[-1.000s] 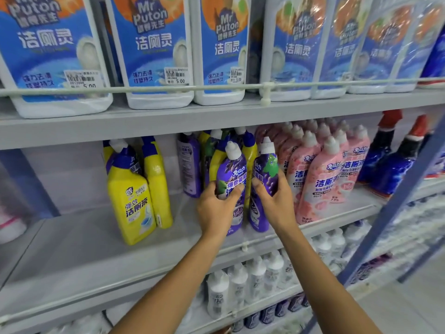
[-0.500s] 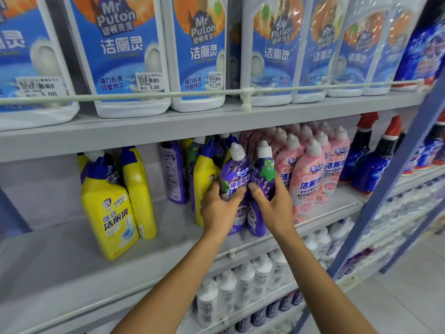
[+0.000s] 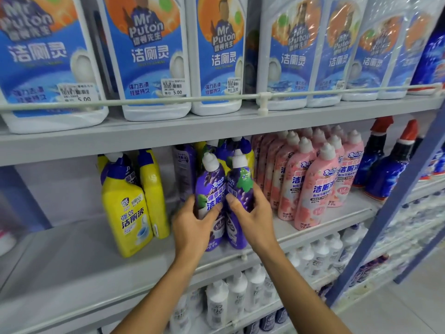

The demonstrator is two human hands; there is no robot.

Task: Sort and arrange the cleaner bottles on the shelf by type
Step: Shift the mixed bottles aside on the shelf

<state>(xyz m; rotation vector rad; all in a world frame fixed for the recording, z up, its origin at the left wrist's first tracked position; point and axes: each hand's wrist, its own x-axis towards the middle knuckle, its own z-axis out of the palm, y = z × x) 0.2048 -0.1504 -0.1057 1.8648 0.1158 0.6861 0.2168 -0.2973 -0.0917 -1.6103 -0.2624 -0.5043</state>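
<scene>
Middle shelf [image 3: 72, 263]: yellow bottles [image 3: 127, 213] stand at left, apart. My left hand [image 3: 192, 227] grips the left purple bottle [image 3: 210, 186], my right hand [image 3: 255, 220] grips the right purple bottle [image 3: 242, 179]. The two touch at the shelf front. Pink bottles [image 3: 310, 189] are just to the right.

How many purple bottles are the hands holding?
2. The left hand grips the left purple bottle, the right hand grips the right purple bottle, side by side near the front of the shelf. More purple ones may be hidden behind.
</scene>
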